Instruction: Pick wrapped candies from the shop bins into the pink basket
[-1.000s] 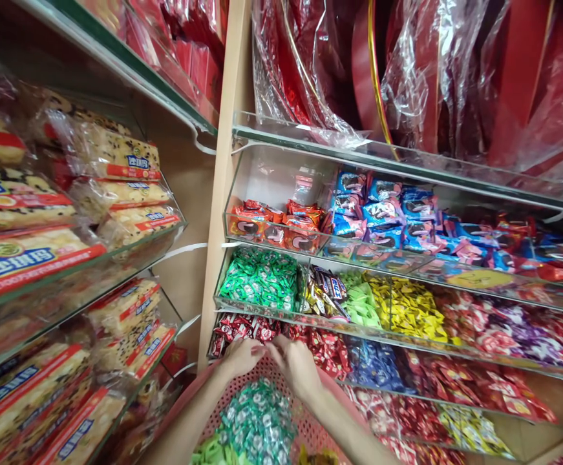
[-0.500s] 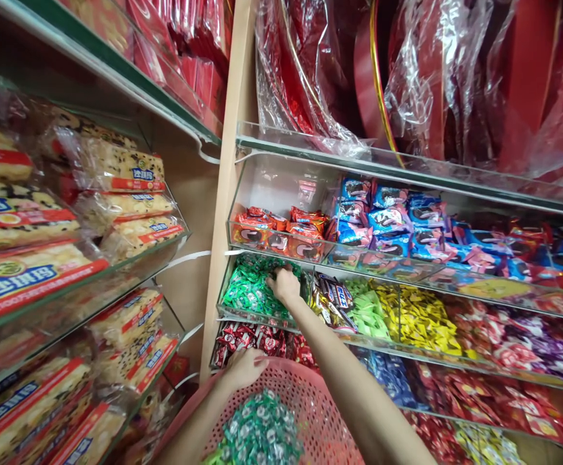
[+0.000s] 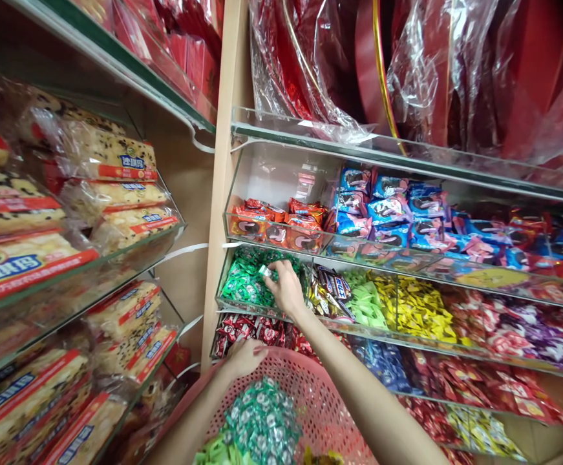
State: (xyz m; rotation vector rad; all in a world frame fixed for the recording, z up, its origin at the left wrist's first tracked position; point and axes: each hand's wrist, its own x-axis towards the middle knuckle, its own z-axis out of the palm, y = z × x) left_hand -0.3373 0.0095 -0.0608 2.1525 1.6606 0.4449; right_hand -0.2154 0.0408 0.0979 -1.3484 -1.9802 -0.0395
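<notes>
My right hand (image 3: 287, 289) is over a shelf bin of green-wrapped candies (image 3: 245, 282). Between its thumb and fingers it pinches a small wrapped candy (image 3: 264, 270) with a pale top. My left hand (image 3: 243, 357) is closed on the far rim of a pink perforated plastic basket (image 3: 317, 381); its fingertips are partly hidden. Inside the basket lies a heap of green-wrapped candies (image 3: 264, 416), with light green packets (image 3: 220, 450) and a few yellow ones (image 3: 324, 457) at the near side.
Chocolate bars (image 3: 330, 290), light green packets (image 3: 364, 300) and yellow candies (image 3: 413, 310) fill the bins to the right. Blue packs (image 3: 390, 210) stand on the shelf above. Packaged pastries (image 3: 128, 155) line glass shelves at left. A wooden upright (image 3: 218, 194) divides the two sides.
My right hand has lifted a little out of the green candies and turned, with a candy now showing in its fingers. My left hand stays on the basket rim. The view has shifted slightly.
</notes>
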